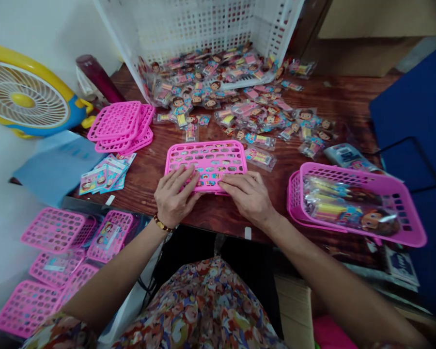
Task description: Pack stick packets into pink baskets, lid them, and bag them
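Note:
A pink plastic basket with a slotted lid (208, 151) sits in front of me at the table's near edge, with colourful packets showing through its slots. My left hand (175, 198) grips its near left corner, fingers over the lid and thumb at the front edge. At the near right corner, my right hand (251, 198) holds the same basket with fingers pressed on the lid; its thumb is hidden. Small clear packets with cartoon figures (261, 118) lie just beyond it. To the right, an open pink basket (407, 213) holds larger figure packets (356, 213).
A white crate (203, 29) on its side spills packets across the table (349, 97). Pink lids (116, 121) and printed cards (105, 174) lie left, near a yellow fan (54, 63) and a dark red bottle (98, 77). Filled pink baskets (54, 230) are stacked at lower left.

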`<state>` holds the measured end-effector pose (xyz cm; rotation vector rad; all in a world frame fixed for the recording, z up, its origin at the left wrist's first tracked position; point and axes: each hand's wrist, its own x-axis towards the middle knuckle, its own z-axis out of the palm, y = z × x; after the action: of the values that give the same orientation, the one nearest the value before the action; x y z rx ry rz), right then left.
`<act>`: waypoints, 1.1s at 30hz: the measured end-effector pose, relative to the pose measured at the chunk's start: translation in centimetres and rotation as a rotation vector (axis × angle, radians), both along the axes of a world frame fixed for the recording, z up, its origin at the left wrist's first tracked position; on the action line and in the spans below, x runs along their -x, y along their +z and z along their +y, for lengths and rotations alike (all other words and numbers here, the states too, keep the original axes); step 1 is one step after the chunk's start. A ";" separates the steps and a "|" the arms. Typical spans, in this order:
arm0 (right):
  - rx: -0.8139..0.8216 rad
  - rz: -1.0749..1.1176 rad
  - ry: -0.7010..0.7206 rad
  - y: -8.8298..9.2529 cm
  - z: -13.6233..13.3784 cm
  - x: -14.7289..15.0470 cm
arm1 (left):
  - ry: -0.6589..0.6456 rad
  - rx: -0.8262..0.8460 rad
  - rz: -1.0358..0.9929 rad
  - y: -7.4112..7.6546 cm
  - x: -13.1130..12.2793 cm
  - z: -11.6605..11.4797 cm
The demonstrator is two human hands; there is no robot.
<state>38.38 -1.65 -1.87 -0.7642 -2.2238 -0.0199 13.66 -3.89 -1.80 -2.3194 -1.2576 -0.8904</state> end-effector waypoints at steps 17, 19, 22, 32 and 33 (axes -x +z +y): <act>-0.076 0.275 -0.120 -1.8 -0.2 2.3 | 0.026 0.027 0.045 -0.3 -0.2 0.7; -0.074 0.274 -0.125 -2.1 0.1 2.3 | 0.030 0.034 0.047 -0.4 -0.2 1.0; -0.065 0.266 -0.134 -2.4 1.1 2.5 | 0.057 0.050 0.053 -0.4 -0.1 1.7; -0.055 0.201 -0.136 -1.5 2.2 2.5 | 0.096 0.338 0.127 5.7 0.3 5.0; -0.044 0.190 -0.133 -1.4 2.2 2.5 | 0.119 0.351 0.169 6.2 0.1 5.9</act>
<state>35.92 0.51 -3.22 -0.8527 -1.9850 -0.0587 13.55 2.00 4.40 -2.4838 -1.5596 -0.4514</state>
